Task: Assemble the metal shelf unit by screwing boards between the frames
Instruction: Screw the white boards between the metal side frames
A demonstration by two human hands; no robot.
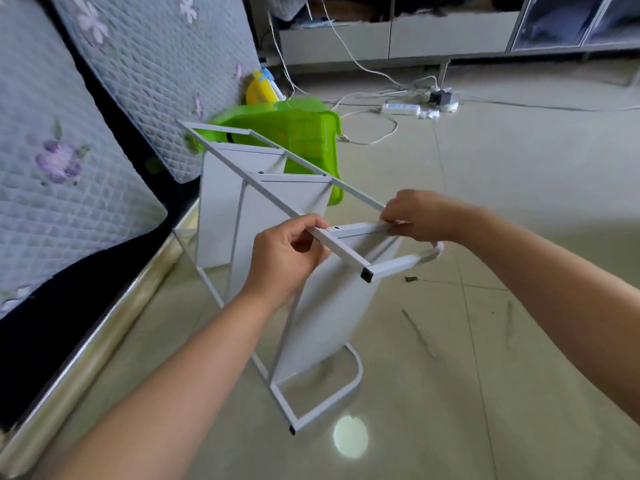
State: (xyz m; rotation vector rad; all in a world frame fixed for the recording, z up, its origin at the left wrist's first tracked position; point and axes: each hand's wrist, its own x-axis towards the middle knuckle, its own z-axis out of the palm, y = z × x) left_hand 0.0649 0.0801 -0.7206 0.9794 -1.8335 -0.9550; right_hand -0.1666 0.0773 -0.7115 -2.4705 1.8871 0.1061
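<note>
— What are the hands doing?

— The left hand (287,252) has its fingers curled round a white square tube of the upper frame (277,199), close to its black-capped end. The right hand (414,216) pinches the same frame further along, fingertips at the top edge of the nearest board (332,306); whether it holds a screw I cannot tell.

— And the shelf itself?

— The shelf unit (277,258) lies on its side on the tiled floor (519,202), beside the bed (52,168). All white: three flat boards stand on edge between two tube frames, the lower frame (311,407) on the tiles, with a rounded corner.

— Anything around it?

— A small dark screw (411,279) lies on the tiles just right of it. A green bin (298,133) stands behind it, and white cables (374,98) beyond.
</note>
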